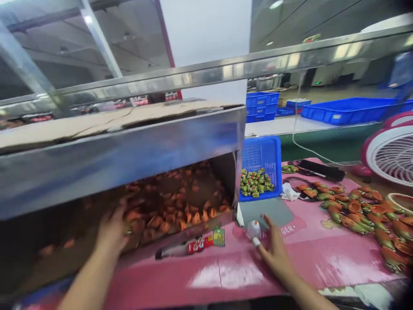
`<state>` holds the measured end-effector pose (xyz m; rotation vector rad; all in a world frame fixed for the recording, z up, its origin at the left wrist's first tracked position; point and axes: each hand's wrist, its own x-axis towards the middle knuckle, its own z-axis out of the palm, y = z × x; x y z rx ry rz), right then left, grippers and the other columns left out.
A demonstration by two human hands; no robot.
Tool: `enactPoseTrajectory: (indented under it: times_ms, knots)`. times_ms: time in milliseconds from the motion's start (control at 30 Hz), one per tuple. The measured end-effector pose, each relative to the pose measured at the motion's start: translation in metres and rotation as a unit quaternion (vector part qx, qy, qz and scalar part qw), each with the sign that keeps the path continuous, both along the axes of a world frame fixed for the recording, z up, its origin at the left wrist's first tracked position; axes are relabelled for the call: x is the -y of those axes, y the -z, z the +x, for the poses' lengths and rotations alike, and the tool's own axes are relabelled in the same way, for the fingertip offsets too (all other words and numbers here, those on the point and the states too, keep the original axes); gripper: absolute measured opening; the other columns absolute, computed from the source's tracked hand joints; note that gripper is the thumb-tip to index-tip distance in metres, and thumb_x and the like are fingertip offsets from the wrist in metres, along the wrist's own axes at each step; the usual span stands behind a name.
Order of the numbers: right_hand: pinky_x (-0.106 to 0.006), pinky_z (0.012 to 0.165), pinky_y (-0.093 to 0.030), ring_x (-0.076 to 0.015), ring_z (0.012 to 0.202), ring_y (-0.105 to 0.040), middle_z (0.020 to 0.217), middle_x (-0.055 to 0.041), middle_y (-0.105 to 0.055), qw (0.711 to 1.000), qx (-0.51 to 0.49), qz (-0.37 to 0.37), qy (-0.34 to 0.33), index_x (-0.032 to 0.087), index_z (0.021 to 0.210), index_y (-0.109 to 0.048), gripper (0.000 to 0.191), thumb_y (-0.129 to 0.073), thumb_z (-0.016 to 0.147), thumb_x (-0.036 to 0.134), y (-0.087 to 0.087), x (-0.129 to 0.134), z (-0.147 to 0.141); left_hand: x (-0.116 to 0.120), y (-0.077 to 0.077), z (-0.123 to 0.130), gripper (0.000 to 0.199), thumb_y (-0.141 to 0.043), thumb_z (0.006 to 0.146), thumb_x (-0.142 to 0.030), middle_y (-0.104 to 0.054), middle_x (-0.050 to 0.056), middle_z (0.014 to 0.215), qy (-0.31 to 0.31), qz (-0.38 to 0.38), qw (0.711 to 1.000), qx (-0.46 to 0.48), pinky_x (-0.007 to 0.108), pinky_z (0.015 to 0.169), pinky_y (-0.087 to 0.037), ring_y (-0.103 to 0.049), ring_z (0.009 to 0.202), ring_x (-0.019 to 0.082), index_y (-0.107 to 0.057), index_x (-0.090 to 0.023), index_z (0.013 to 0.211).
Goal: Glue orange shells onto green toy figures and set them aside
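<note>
The front of the bin is smooth, shiny steel, and the cardboard lying on top of it is brown, matt and a little rough. The basket is of blue plastic with a grid of small holes. The pink sheet on the worktop looks like glossy plastic film. The small bottle is pale plastic, and the grey mat has a matt, smooth surface. The orange pieces in the bin have a slight shine.
</note>
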<state>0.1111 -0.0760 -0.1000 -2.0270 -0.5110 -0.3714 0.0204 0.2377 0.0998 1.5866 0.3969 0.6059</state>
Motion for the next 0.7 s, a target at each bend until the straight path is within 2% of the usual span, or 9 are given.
enactPoseTrajectory:
  times_ms: [33,100,167,233,300,400,533,600,700]
  knots:
    - [-0.050,0.091,-0.030,-0.0293,0.118,-0.027,0.129,-0.0148,-0.026,1.000,0.018,0.013,0.005,0.015,0.128,-0.016,0.065,-0.047,0.072,0.026,-0.009,0.002,-0.008,0.012,0.006,-0.015,0.035,-0.037,0.082,-0.043,-0.058,0.004,0.083,0.010,-0.044,0.999,-0.004,0.018,0.037,-0.038,-0.050,0.048,0.008,-0.049,-0.015,0.099]
    - [-0.050,0.090,-0.032,-0.0299,0.119,-0.025,0.130,-0.0138,-0.024,0.998,0.059,0.029,-0.013,0.016,0.128,-0.019,0.062,-0.048,0.073,0.026,-0.035,0.004,-0.028,0.048,0.017,-0.036,0.043,-0.028,0.081,-0.050,-0.060,0.006,0.082,0.076,-0.149,0.986,-0.009,0.013,0.028,-0.025,-0.044,0.039,0.005,-0.047,-0.017,0.101]
    - [-0.048,0.091,-0.031,-0.0274,0.115,-0.031,0.126,-0.0126,-0.032,0.988,0.096,0.034,-0.115,0.017,0.127,-0.021,0.058,-0.045,0.075,0.022,-0.067,0.003,-0.054,0.093,0.024,-0.046,0.049,-0.021,0.080,-0.053,-0.059,0.010,0.090,0.172,-0.224,0.959,-0.023,0.012,0.027,-0.022,-0.044,0.039,0.005,-0.044,-0.018,0.104]
    - [-0.046,0.090,-0.031,-0.0267,0.110,-0.034,0.120,-0.0108,-0.038,0.959,0.155,-0.014,-0.238,0.019,0.125,-0.027,0.055,-0.047,0.074,0.021,-0.096,0.002,-0.080,0.134,0.028,-0.050,0.053,-0.016,0.079,-0.056,-0.054,0.012,0.103,0.245,-0.232,0.940,-0.050,0.012,0.026,-0.022,-0.047,0.041,0.006,-0.040,-0.021,0.110]
    - [-0.044,0.087,-0.034,-0.0262,0.104,-0.037,0.115,-0.0110,-0.042,0.939,0.173,-0.048,-0.292,0.018,0.125,-0.028,0.056,-0.051,0.074,0.022,-0.115,0.001,-0.097,0.166,0.032,-0.050,0.056,-0.013,0.077,-0.059,-0.047,0.012,0.114,0.298,-0.218,0.926,-0.079,0.012,0.026,-0.023,-0.049,0.044,0.006,-0.036,-0.025,0.116]
    - [-0.039,0.075,-0.038,-0.0233,0.090,-0.044,0.102,-0.0090,-0.050,0.938,0.124,-0.077,-0.314,0.018,0.118,-0.038,0.045,-0.052,0.076,0.024,-0.124,0.008,-0.106,0.194,0.039,-0.050,0.058,-0.011,0.076,-0.061,-0.040,0.011,0.120,0.339,-0.213,0.910,-0.107,0.012,0.027,-0.025,-0.046,0.041,0.002,-0.033,-0.028,0.119]
    - [-0.032,0.067,-0.040,-0.0183,0.077,-0.047,0.085,-0.0054,-0.055,0.951,0.051,-0.016,-0.306,0.018,0.102,-0.049,0.025,-0.051,0.078,0.020,-0.118,0.031,-0.099,0.210,0.051,-0.051,0.060,-0.006,0.077,-0.059,-0.038,0.012,0.121,0.353,-0.224,0.902,-0.105,0.015,0.030,-0.033,-0.049,0.049,0.007,-0.032,-0.027,0.122]
    - [-0.031,0.068,-0.040,-0.0172,0.077,-0.049,0.085,-0.0045,-0.056,0.961,0.003,0.034,-0.273,0.019,0.099,-0.051,0.022,-0.053,0.077,0.022,-0.116,0.044,-0.096,0.214,0.057,-0.055,0.059,-0.010,0.078,-0.058,-0.041,0.012,0.119,0.338,-0.172,0.922,-0.076,0.020,0.038,-0.042,-0.053,0.065,0.013,-0.035,-0.025,0.120]
    - [-0.029,0.069,-0.043,-0.0163,0.079,-0.053,0.088,-0.0035,-0.058,0.962,-0.118,0.109,-0.221,0.021,0.096,-0.053,0.019,-0.054,0.077,0.025,-0.116,0.060,-0.098,0.218,0.063,-0.062,0.041,-0.037,0.080,-0.046,-0.047,0.009,0.111,0.303,-0.005,0.952,-0.039,0.023,0.053,-0.046,-0.050,0.081,0.017,-0.042,-0.025,0.115]
